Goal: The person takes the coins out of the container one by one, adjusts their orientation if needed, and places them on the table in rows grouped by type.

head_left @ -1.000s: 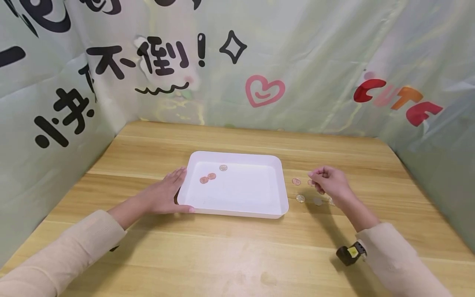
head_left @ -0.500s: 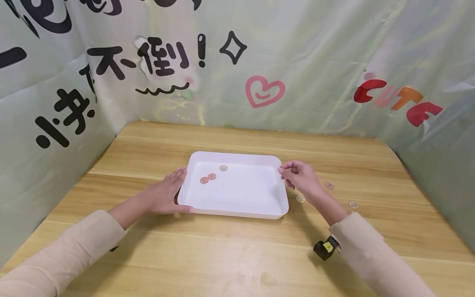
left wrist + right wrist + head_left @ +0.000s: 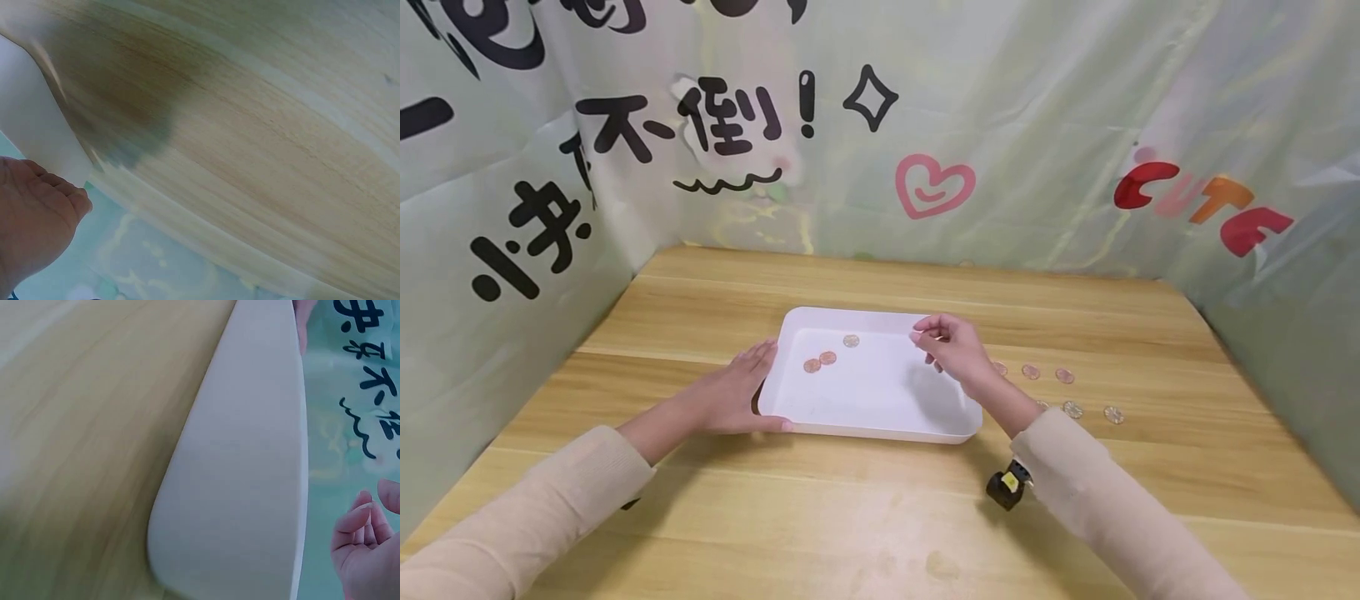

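A white shallow tray (image 3: 880, 417) stands mid-table, with two copper-coloured coins (image 3: 827, 357) and one silvery coin (image 3: 851, 341) inside at its left. My left hand (image 3: 736, 392) rests along the tray's left end, fingers straight, thumb against the front edge. Above the tray's right part, my right hand (image 3: 951, 348) brings thumb and fingertips close together, pinching what looks like a small coin, mostly hidden. In the right wrist view the right hand (image 3: 369, 537) shows curled fingers beside the thumb. The left wrist view shows the left hand (image 3: 40, 212) at the tray wall (image 3: 37, 112).
Right of the tray lie several coins on the wooden table (image 3: 850, 517), among them a copper one (image 3: 1064, 376) and a silvery one (image 3: 1114, 414). The right forearm covers part of them. A printed cloth (image 3: 1037, 108) hangs behind and at the sides.
My right hand has moved left from beside the loose coins, across the tray's right rim, to above the tray. More loose coins show behind it. The left hand and tray have stayed put.
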Demonstrator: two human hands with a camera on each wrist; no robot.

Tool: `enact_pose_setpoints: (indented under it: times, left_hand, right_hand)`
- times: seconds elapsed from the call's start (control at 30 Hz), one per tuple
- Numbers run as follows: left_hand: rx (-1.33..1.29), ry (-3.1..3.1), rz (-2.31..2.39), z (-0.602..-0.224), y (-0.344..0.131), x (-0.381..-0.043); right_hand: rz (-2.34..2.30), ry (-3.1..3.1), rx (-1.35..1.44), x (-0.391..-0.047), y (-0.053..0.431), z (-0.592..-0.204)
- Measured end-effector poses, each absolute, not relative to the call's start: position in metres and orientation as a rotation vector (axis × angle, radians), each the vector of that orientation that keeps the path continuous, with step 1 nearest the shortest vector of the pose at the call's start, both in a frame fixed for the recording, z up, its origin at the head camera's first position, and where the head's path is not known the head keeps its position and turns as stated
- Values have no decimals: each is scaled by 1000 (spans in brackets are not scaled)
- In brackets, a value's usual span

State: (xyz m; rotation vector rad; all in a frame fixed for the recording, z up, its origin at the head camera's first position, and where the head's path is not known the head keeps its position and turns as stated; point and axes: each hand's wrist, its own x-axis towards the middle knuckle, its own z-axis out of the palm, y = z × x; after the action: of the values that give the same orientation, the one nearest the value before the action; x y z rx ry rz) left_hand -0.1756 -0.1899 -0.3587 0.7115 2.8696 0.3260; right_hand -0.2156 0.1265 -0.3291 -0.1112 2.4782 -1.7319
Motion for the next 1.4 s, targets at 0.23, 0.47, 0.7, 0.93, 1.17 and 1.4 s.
enact_pose_setpoints:
  times: [0.23, 0.47, 0.7, 0.93, 1.17, 1.4]
  left_hand:
    - [718, 2868, 335, -358, -190, -175]
    - [709, 2867, 337, -360, -190, -175]
    - [714, 2869, 335, -362, -191, -176]
    - [715, 2873, 357, -362, -191, -176]
    - [710, 2877, 348, -360, -191, -176]
    - [720, 2881, 352, -361, -192, -176]
  right_hand:
    - [-1755, 2441, -136, -225, 96, -333]
    - [-1784, 2394, -118, -233, 67, -335]
    - [-1753, 2397, -117, -241, 42, -344]
    - [-1621, 2407, -58, -247, 21, -352]
    - [-1426, 2456, -32, -251, 12, -362]
    - [-1279, 2527, -55, -255, 10, -371]
